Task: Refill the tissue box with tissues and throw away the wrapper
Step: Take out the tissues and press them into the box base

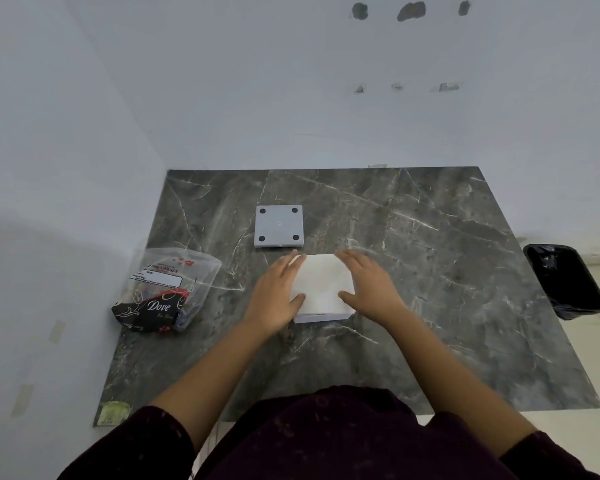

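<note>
Person, head-camera view: dark maroon top with faint speckled pattern, sleeves point(146, 441) pushed above the elbows. Forearms bare. Left hand point(278, 299) and right hand point(369, 289) bare, ringless.

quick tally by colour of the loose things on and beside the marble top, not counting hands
White: 1, the tissue stack in its box
Grey: 1, the square lid with four dark feet
Clear and black: 1, the wrapper
Black: 1, the bin
Total: 4
</note>
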